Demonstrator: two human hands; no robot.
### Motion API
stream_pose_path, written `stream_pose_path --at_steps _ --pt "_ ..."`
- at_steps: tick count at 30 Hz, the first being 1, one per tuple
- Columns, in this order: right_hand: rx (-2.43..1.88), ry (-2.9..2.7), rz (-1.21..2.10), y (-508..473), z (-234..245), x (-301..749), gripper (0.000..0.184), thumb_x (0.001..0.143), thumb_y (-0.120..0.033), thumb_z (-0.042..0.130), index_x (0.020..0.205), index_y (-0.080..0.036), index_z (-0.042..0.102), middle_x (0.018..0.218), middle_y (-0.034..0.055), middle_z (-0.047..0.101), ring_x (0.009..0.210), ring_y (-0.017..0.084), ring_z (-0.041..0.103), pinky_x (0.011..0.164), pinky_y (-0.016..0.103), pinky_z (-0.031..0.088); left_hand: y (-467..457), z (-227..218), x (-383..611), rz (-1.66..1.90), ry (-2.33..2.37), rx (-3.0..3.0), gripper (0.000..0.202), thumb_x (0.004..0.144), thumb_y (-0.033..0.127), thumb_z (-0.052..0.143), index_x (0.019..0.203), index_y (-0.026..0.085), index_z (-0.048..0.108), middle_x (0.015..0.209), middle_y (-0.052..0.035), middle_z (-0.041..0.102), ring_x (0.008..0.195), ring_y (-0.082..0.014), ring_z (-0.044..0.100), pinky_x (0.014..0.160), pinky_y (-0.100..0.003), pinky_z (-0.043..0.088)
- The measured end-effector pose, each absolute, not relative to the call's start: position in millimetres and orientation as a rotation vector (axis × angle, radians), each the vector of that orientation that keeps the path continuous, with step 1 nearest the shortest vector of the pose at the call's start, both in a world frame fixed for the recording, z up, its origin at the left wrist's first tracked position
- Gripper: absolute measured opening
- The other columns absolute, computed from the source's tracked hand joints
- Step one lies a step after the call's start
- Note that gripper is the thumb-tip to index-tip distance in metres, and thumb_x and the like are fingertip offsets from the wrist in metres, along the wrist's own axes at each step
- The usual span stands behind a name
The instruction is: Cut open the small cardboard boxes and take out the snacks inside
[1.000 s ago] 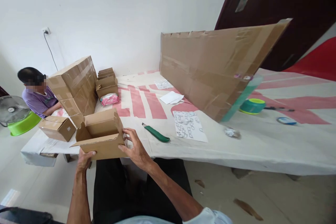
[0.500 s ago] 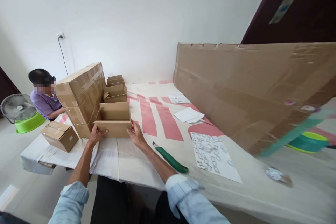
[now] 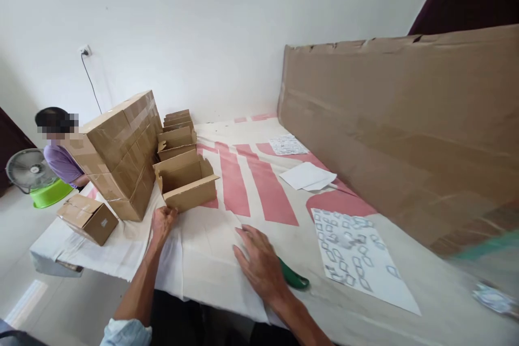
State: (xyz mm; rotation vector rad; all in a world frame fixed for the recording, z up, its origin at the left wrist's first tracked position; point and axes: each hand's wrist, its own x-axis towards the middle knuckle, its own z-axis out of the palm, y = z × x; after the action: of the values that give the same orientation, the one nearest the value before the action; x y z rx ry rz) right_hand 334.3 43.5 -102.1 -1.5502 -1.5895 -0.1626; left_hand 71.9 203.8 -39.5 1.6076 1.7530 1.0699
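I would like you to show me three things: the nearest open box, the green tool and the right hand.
Nearest open box (image 3: 192, 193): head view, on its front wall.
Green tool (image 3: 295, 277): head view, on its visible green end.
Right hand (image 3: 260, 264): head view, on its back.

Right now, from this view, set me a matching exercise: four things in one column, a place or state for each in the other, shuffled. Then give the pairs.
Column one:
1. left hand
2. knife
3. front paper sheet
4. small taped carton

Column two:
A. partly hidden by the right hand
B. closed, standing near the stack of boxes
C. at a lower corner of the nearest open box
D. white, marked with many drawn outlines

Right pairs: 1-C, 2-A, 3-D, 4-B
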Motion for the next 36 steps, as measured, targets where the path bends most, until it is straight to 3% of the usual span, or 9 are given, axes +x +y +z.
stream_pose_path --at_steps 4,12,15,22,28,36 --pt "-1.703 -1.583 -0.34 10.5 -123.6 373.9 0.035 0.099 -0.03 0.051 0.13 -0.022 0.067 0.124 0.0169 0.071 0.113 0.035 0.066 0.088 0.049 0.057 206.6 -38.5 91.4 1.043 1.615 1.631 0.048 0.083 0.059 0.07 0.053 0.022 0.062 0.051 -0.0044 0.061 0.057 -0.023 0.062 0.059 -0.032 0.041" --pt "-1.746 -1.572 -0.378 -2.9 -122.6 381.6 0.031 0.099 -0.023 0.052 0.123 -0.021 0.071 0.113 0.0123 0.075 0.101 0.029 0.067 0.083 0.042 0.053 248.7 -38.1 131.2 1.026 1.492 1.478 0.056 0.075 0.072 0.075 0.077 0.015 0.074 0.077 -0.0145 0.078 0.058 -0.0219 0.068 0.053 -0.031 0.049" --pt "-1.751 -1.562 -0.381 -1.9 -118.8 381.6 0.031 0.1 -0.022 0.052 0.124 -0.021 0.071 0.113 0.0125 0.075 0.102 0.029 0.067 0.084 0.042 0.052 271.5 -33.4 134.3 1.082 1.541 1.397 0.062 0.074 0.076 0.073 0.077 0.014 0.072 0.082 -0.0176 0.079 0.06 -0.0224 0.07 0.05 -0.03 0.049" --pt "-1.757 -1.548 -0.366 -1.8 -121.2 381.1 0.032 0.101 -0.02 0.051 0.125 -0.024 0.072 0.115 0.0124 0.076 0.105 0.029 0.067 0.087 0.042 0.052 300.8 -31.1 144.7 1.102 1.544 1.39 0.058 0.072 0.072 0.077 0.071 0.015 0.071 0.072 -0.0154 0.078 0.054 -0.0221 0.069 0.049 -0.031 0.05" --pt "-1.756 -1.543 -0.345 -2.7 -116.3 381.9 0.032 0.101 -0.019 0.051 0.126 -0.022 0.071 0.115 0.0124 0.076 0.105 0.029 0.067 0.087 0.042 0.052 312.5 -30.9 147.2 1.119 1.559 1.391 0.063 0.07 0.075 0.077 0.074 0.013 0.074 0.074 -0.0162 0.079 0.063 -0.025 0.074 0.056 -0.032 0.055" --pt "-1.772 -1.513 -0.328 -1.5 -116.0 377.6 0.034 0.101 -0.016 0.048 0.127 -0.021 0.07 0.116 0.0132 0.076 0.107 0.029 0.067 0.09 0.043 0.052 327.6 -18.6 132.3 1.139 1.635 1.392 0.068 0.067 0.081 0.076 0.075 0.014 0.069 0.071 -0.0151 0.076 0.064 -0.0259 0.074 0.054 -0.031 0.055"
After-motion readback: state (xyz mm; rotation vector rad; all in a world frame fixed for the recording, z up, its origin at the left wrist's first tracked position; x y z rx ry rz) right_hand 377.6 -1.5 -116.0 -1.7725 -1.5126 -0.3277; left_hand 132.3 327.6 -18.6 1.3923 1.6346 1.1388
